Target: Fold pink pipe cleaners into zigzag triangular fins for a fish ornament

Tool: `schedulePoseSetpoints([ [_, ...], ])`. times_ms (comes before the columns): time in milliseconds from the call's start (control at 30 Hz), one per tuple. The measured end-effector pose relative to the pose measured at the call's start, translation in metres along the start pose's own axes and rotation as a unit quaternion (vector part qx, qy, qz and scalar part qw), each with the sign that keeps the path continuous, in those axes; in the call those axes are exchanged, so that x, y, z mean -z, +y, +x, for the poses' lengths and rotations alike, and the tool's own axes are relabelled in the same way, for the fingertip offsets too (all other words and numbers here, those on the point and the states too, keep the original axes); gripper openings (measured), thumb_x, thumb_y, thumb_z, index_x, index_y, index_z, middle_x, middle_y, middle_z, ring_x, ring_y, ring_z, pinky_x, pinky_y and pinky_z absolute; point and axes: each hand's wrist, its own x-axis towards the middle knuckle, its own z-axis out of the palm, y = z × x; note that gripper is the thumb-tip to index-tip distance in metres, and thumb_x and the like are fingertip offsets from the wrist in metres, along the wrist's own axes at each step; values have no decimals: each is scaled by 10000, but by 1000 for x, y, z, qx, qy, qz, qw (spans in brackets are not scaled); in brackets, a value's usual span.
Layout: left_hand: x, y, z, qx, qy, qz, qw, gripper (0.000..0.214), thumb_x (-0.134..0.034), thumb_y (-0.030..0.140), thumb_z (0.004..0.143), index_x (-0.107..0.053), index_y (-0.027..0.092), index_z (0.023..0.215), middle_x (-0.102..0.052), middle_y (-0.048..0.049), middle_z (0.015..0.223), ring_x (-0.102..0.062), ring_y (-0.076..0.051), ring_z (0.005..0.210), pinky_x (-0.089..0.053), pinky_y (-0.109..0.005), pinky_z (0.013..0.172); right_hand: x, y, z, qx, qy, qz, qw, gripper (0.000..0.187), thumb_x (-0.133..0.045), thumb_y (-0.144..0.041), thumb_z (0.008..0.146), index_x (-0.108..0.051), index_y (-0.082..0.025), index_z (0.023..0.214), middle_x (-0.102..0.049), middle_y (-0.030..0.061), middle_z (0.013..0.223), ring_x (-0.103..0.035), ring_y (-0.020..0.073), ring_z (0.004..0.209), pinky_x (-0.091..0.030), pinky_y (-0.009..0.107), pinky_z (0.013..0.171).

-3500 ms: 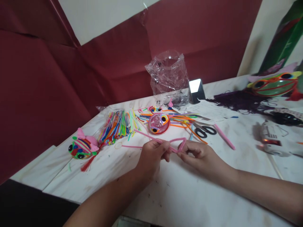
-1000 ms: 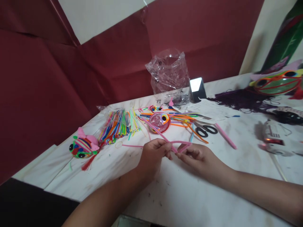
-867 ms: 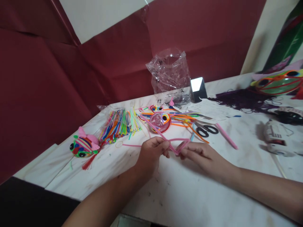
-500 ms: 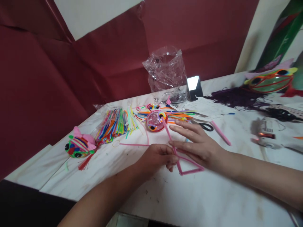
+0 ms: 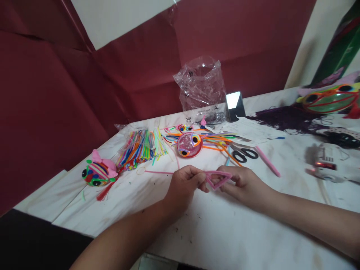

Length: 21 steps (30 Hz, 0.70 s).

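Note:
Between my hands is a pink pipe cleaner (image 5: 215, 186) bent into a small triangle. My left hand (image 5: 185, 185) pinches its left end between thumb and fingers. At its right corner my right hand (image 5: 244, 183) has its thumb and fingers closed on it, with some fingers behind the shape. A long thin pink strand (image 5: 157, 172) with a ring at its far end lies to the left, running behind my left hand. Just beyond my hands sits a round clear piece with two cartoon eyes (image 5: 189, 145) and a red rim.
Black-handled scissors (image 5: 243, 154) lie behind my right hand, near a loose pink pipe cleaner (image 5: 267, 161). Bundled colourful pipe cleaners (image 5: 140, 150) and a finished fish-like figure (image 5: 98, 170) are left. A glue gun (image 5: 327, 161) lies right. A plastic bag (image 5: 202, 90) and phone (image 5: 235, 106) stand behind.
The triangle has turned and risen slightly, and the straight length that pointed up no longer shows. My right hand has gone from spread fingers to gripping the pipe cleaner, uncovering the scissors.

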Motion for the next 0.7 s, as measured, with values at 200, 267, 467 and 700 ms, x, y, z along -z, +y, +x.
schedulePoseSetpoints([
  [200,-1,1,-1,-5,2,-19,1000,142,-614,228,715,-541,141,630,-527,34,479,-509,-93,484,-411,-243,552,-2,-3,4,-110,-27,152,982,113,-551,-230,762,-630,-170,709,-562,-12,589,-431,83,496,-339,192,456],
  [267,-2,2,-1,-9,2,-27,1000,145,-620,236,710,-540,141,634,-517,37,477,-510,-94,486,-410,-242,549,-3,-4,4,-132,-33,174,975,113,-552,-229,753,-641,-167,723,-556,-16,577,-394,72,465,-310,188,428],
  [467,-5,7,1,8,54,-54,997,195,-656,283,654,-516,148,635,-490,50,459,-477,-83,457,-409,-242,533,-7,-8,2,-107,-12,157,982,102,-540,-206,738,-612,-190,667,-568,-18,615,-462,101,557,-367,205,506],
  [700,-5,11,1,-4,64,-65,996,186,-647,273,662,-509,152,635,-495,51,469,-490,-81,471,-424,-245,556,-11,-5,1,-141,3,135,981,217,-553,-366,767,-623,-188,664,-524,-16,566,-447,105,537,-364,218,503],
])
